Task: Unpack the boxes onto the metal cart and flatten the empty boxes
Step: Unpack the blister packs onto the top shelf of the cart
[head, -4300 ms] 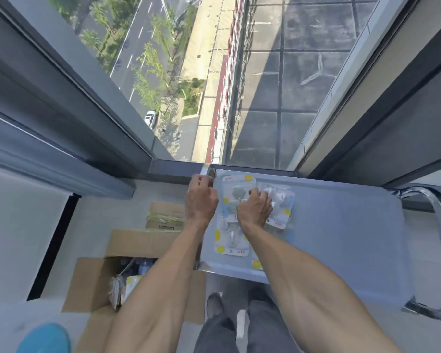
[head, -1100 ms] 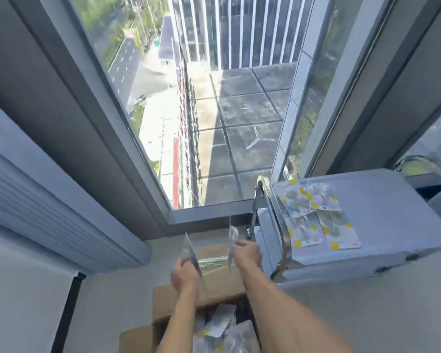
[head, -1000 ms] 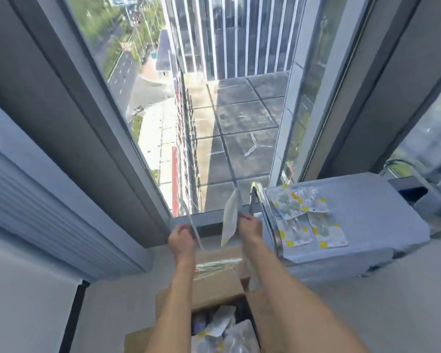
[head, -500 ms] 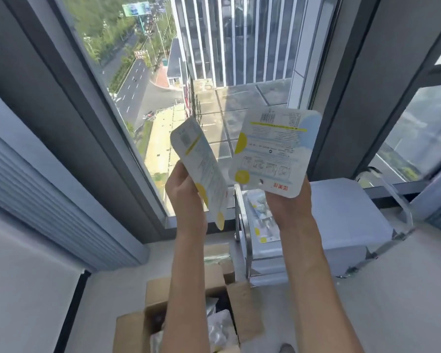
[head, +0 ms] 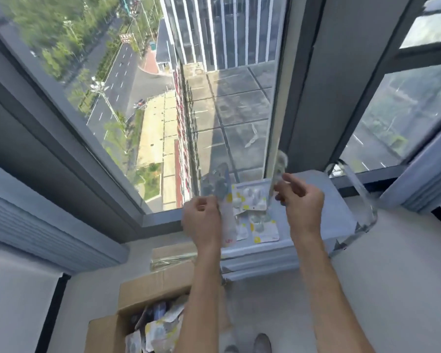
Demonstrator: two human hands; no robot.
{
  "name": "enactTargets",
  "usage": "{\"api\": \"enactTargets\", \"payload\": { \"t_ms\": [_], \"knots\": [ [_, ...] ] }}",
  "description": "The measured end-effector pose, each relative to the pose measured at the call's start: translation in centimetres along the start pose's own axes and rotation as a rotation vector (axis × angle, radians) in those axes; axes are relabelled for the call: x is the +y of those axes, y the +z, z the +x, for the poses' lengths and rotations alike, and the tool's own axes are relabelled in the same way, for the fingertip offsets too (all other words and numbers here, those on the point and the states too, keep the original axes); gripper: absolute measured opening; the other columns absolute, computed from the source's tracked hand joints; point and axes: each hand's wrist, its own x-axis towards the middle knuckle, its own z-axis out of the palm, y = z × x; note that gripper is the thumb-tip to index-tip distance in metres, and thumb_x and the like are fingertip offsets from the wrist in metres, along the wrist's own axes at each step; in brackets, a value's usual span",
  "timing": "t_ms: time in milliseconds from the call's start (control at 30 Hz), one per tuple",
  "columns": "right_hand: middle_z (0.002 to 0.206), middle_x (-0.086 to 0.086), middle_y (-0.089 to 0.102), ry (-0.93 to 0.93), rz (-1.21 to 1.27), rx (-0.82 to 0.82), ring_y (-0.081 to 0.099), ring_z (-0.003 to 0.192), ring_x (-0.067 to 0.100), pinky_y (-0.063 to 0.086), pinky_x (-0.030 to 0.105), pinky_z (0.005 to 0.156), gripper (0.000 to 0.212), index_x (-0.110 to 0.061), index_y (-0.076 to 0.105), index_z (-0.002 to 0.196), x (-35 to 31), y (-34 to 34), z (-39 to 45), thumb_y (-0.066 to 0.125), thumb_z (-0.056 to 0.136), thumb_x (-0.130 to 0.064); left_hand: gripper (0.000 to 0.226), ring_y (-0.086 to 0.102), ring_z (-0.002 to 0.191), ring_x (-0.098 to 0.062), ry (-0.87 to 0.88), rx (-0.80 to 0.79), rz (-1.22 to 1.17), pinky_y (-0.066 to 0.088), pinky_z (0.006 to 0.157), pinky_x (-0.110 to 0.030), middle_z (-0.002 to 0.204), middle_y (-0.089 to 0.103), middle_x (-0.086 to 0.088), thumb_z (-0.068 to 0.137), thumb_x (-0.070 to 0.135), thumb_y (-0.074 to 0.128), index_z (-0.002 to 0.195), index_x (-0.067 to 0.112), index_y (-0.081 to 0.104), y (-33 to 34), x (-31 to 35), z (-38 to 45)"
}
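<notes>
Cardboard box (head: 148, 312) at 7 o'clock, half full. Left hand (head: 201, 222) pinches packet (head: 218, 186), right hand (head: 301, 200) pinches another (head: 278, 169), both edge-up over metal cart (head: 323, 220) at 1 o'clock, ready for laying flat beside packs (head: 252, 207).

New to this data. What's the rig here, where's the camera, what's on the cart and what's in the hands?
No robot: a person works with bare hands, and one wide-angle camera on their head looks forward and down. The left hand and right hand each hold a packet above the cart; both packets are motion-blurred. The left packet and right packet look like the blister packs already lying on the cart top. Below, an open cardboard box on the floor holds more packs.
</notes>
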Motion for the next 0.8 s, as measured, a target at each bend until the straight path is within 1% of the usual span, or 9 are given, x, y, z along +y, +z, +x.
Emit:
{"api": "enactTargets", "payload": {
  "t_ms": [33, 100, 167, 233, 300, 400, 467, 633, 800],
  "knots": [
    [0.066, -0.01, 0.067, -0.045, -0.137, 0.107, 0.063, 0.063, 0.005, 0.052, 0.018, 0.066, 0.017, -0.008, 0.075, 0.102, 0.7, -0.7, 0.9, 0.069, 0.087, -0.012, 0.019, 0.061, 0.065, -0.018, 0.073, 0.087, 0.106, 0.049, 0.065, -0.032, 0.073, 0.064, -0.001, 0.076, 0.031, 0.063, 0.062, 0.017, 0.062, 1.1, -0.1, 0.2],
    [0.065, -0.019, 0.06, -0.102, -0.284, 0.259, 0.06, 0.063, -0.002, 0.041, 0.003, 0.06, 0.014, -0.007, 0.076, 0.097, 2.2, -1.8, 2.5, 0.071, 0.085, -0.012, 0.02, 0.058, 0.067, -0.016, 0.187, 0.121, 0.221, 0.046, 0.066, -0.031, 0.076, 0.06, 0.001, 0.08, 0.024, 0.069, 0.062, 0.017, 0.061, 3.6, 0.2, -0.1],
    [0.068, -0.012, 0.062, -0.09, -0.341, 0.341, 0.062, 0.066, 0.008, 0.036, 0.002, 0.057, 0.014, -0.007, 0.074, 0.099, 4.8, -1.8, 3.4, 0.067, 0.087, -0.011, 0.022, 0.055, 0.066, -0.017, 0.183, 0.084, 0.265, 0.042, 0.064, -0.029, 0.075, 0.057, 0.003, 0.079, 0.019, 0.071, 0.061, 0.017, 0.058, 6.5, -1.3, -0.2],
    [0.072, -0.001, 0.067, -0.007, -0.383, 0.372, 0.063, 0.07, 0.021, 0.035, 0.01, 0.056, 0.016, -0.007, 0.07, 0.101, 8.6, -1.1, 3.9, 0.063, 0.087, -0.005, 0.022, 0.054, 0.064, -0.018, 0.159, 0.032, 0.339, 0.036, 0.063, -0.027, 0.075, 0.054, 0.005, 0.078, 0.017, 0.071, 0.061, 0.016, 0.057, 9.3, -3.3, -0.6],
    [0.08, 0.011, 0.072, 0.104, -0.484, 0.338, 0.065, 0.077, 0.033, 0.038, 0.028, 0.063, 0.017, -0.006, 0.068, 0.099, 12.9, -0.2, 3.9, 0.062, 0.084, -0.002, 0.017, 0.057, 0.068, -0.023, 0.08, -0.079, 0.456, 0.035, 0.063, -0.027, 0.08, 0.056, 0.003, 0.078, 0.019, 0.069, 0.065, 0.014, 0.061, 12.1, -6.4, -0.7],
    [0.09, 0.022, 0.071, 0.269, -0.679, 0.219, 0.065, 0.086, 0.041, 0.044, 0.041, 0.07, 0.013, -0.002, 0.066, 0.095, 18.7, 0.0, 3.5, 0.064, 0.082, -0.002, 0.02, 0.059, 0.07, -0.027, -0.024, -0.238, 0.685, 0.037, 0.062, -0.028, 0.095, 0.06, -0.002, 0.084, 0.023, 0.064, 0.066, 0.015, 0.061, 14.2, -11.3, 0.3],
    [0.092, 0.025, 0.069, 0.34, -0.783, 0.139, 0.063, 0.089, 0.042, 0.044, 0.043, 0.072, 0.014, -0.001, 0.065, 0.096, 21.3, 0.0, 3.8, 0.063, 0.083, -0.005, 0.026, 0.055, 0.064, -0.024, -0.042, -0.276, 0.813, 0.04, 0.059, -0.03, 0.094, 0.058, -0.002, 0.087, 0.023, 0.062, 0.063, 0.014, 0.058, 14.5, -13.5, 1.7],
    [0.095, 0.024, 0.069, 0.402, -0.945, 0.005, 0.063, 0.092, 0.04, 0.047, 0.042, 0.076, 0.023, -0.001, 0.066, 0.108, 24.4, 1.2, 6.9, 0.063, 0.086, -0.009, 0.025, 0.047, 0.061, -0.02, -0.127, -0.283, 0.866, 0.039, 0.061, -0.031, 0.09, 0.059, -0.005, 0.088, 0.021, 0.062, 0.065, 0.012, 0.06, 15.2, -16.7, 6.0],
    [0.092, 0.016, 0.07, 0.361, -0.954, -0.054, 0.063, 0.089, 0.037, 0.045, 0.039, 0.072, 0.032, -0.01, 0.064, 0.119, 25.7, 3.8, 11.5, 0.056, 0.088, -0.009, 0.019, 0.05, 0.067, -0.022, -0.197, -0.285, 0.91, 0.037, 0.065, -0.03, 0.093, 0.061, -0.005, 0.088, 0.022, 0.062, 0.073, 0.011, 0.067, 16.7, -18.6, 9.6]
  ]
}}
